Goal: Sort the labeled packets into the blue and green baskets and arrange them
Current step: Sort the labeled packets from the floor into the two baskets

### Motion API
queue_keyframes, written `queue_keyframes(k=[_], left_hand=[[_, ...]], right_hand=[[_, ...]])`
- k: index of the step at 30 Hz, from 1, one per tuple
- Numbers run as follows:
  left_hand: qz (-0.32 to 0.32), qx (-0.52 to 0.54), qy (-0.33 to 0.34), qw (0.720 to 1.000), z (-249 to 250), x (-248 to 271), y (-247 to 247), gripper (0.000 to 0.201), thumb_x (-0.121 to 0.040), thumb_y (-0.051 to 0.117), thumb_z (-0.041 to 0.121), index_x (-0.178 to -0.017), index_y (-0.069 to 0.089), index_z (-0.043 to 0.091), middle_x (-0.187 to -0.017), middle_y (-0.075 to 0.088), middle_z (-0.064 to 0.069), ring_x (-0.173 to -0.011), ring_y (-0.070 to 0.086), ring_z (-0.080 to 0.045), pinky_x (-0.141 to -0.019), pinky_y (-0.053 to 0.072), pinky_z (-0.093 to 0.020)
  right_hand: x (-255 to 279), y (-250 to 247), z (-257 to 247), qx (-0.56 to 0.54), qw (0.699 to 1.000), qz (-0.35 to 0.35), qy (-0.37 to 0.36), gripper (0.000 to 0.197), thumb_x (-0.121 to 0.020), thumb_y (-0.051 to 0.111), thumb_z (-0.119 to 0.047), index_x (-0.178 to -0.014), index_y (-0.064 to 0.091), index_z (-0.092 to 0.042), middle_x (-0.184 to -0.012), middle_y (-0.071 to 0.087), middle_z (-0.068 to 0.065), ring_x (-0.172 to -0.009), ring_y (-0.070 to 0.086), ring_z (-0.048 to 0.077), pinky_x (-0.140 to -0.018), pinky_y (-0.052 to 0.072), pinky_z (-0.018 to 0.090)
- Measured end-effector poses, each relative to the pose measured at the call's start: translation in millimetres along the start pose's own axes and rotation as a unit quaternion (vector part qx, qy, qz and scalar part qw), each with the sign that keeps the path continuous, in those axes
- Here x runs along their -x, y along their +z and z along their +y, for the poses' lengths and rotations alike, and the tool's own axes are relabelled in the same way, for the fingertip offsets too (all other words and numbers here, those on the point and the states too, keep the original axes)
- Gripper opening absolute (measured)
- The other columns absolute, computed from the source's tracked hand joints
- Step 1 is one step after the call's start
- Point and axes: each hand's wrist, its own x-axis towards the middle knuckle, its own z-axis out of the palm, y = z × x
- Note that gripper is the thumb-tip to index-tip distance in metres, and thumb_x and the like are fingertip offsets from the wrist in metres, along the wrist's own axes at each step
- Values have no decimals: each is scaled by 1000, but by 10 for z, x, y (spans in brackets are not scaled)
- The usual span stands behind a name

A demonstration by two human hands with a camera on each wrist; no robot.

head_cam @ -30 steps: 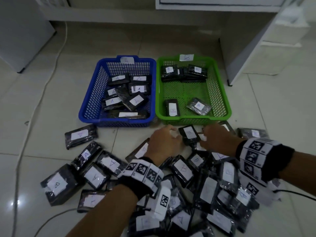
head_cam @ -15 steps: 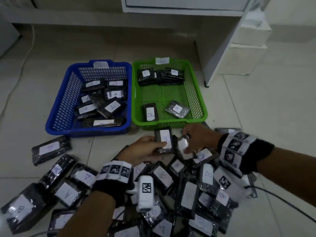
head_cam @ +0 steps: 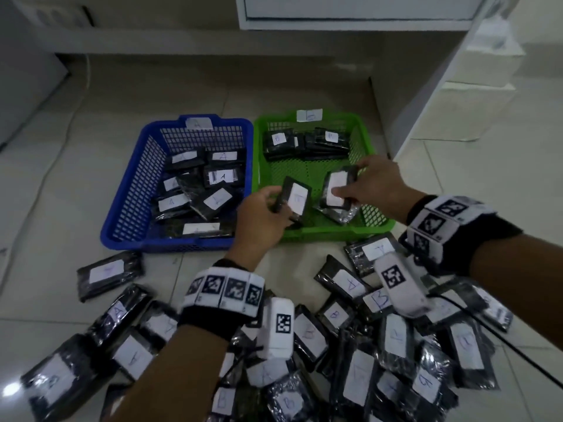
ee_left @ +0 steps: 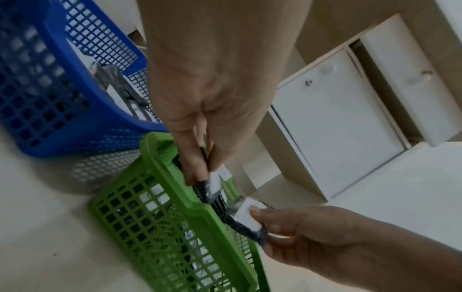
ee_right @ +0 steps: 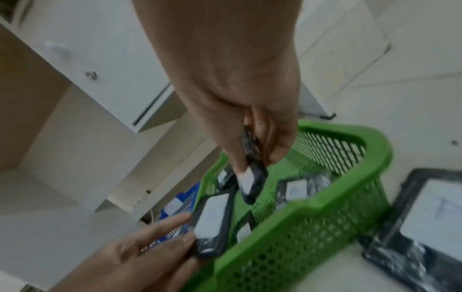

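Note:
Over the front of the green basket (head_cam: 335, 236) my left hand (head_cam: 281, 205) pinches a black packet (head_cam: 297, 199) with a white label, thumb on top. My right hand (head_cam: 347, 181) grips a second labeled packet (head_cam: 336, 185) just to its right, above a loose packet on the basket floor. In the left wrist view, thumb and fingers (ee_left: 192, 173) pinch the packet (ee_left: 212, 183) above the green rim (ee_left: 200, 207). The right wrist view shows that hand's packet (ee_right: 250, 183) hanging edge-down inside the green basket (ee_right: 325, 197). The blue basket (head_cam: 122, 208) on the left holds several packets marked A.
Several labeled packets (head_cam: 353, 284) lie heaped on the tiled floor around my forearms, with more spread to the left (head_cam: 109, 274). A stack of B packets (head_cam: 304, 143) fills the green basket's far end. A white cabinet (head_cam: 457, 86) stands at the right.
Both hands lifted their packets off the floor pile and carried them forward over the green basket's front rim. The camera tilted, so the baskets sit lower in view.

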Motion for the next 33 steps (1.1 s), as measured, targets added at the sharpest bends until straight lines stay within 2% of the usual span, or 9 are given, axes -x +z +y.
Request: queue_keyframes(k=[7,10,13,18,21,25,28,30,33], left_hand=[[13,15,38,999,-235,109,-312,29,-92,66,13,-117,69,28,-118,68,14,-102,63,4,-80,51,-11],[50,27,62,996,-380,289,-694,17,-92,69,13,-101,74,26,-96,75,10,-88,69,-7,-78,56,-21],[77,29,29,996,-558,487,-1186,12,-91,70,14,-97,75,24,-86,75,4,-76,71,-12,-70,57,-25],[126,43,-81,988,-900,869,-2130,20,-74,72,12,-92,72,23,-83,75,-8,-71,68,-25,-68,54,-32],[159,-21,-115,980,-1307,1062,-2675,29,-61,68,35,-89,75,33,-87,77,-7,-83,72,-31,-83,58,-45],[118,-160,-193,961,-1769,1367,-3036,40,-81,75,12,-76,68,51,-100,75,-1,-93,70,-23,-86,51,-30],[109,-171,-244,948,-1941,1534,-2946,21,-81,77,37,-101,71,36,-110,66,3,-101,64,-19,-91,48,-28],[81,-185,-236,950,-2061,1581,-2840,53,-72,69,64,-108,72,25,-106,68,3,-99,66,-20,-92,51,-33],[113,-151,-249,950,-2175,1660,-2758,38,-84,70,53,-109,71,23,-104,69,4,-94,63,-14,-84,45,-25]], right_hand=[[209,378,-164,85,989,-14,-122,21,-85,66,-14,-102,64,-2,-66,52,9,-74,56,18,-81,50,25],[399,409,-445,110,973,-33,-201,43,-85,66,-14,-127,59,-9,-98,66,11,-80,62,19,-71,43,20],[640,516,-887,122,954,-58,-267,37,-82,69,-13,-119,65,-10,-118,65,9,-103,62,23,-80,40,21],[1000,906,-1561,170,910,-179,-334,26,-80,70,-12,-106,66,-9,-104,61,8,-87,53,19,-68,40,24],[1148,1211,-1863,216,887,-223,-341,22,-79,71,-13,-101,67,-9,-100,62,6,-88,56,19,-72,44,26],[1389,1705,-1994,222,878,-283,-316,17,-81,72,-15,-95,73,-5,-99,70,8,-92,64,22,-82,54,35],[1585,2125,-1791,254,870,-304,-293,23,-81,71,-16,-100,70,-4,-103,68,10,-98,64,25,-87,53,36],[1697,2355,-1597,264,866,-321,-278,26,-82,69,-17,-104,65,-4,-105,63,10,-100,61,27,-85,52,35],[1788,2561,-1342,238,872,-340,-259,25,-85,65,-18,-105,59,-4,-105,56,11,-94,58,27,-75,49,31]])
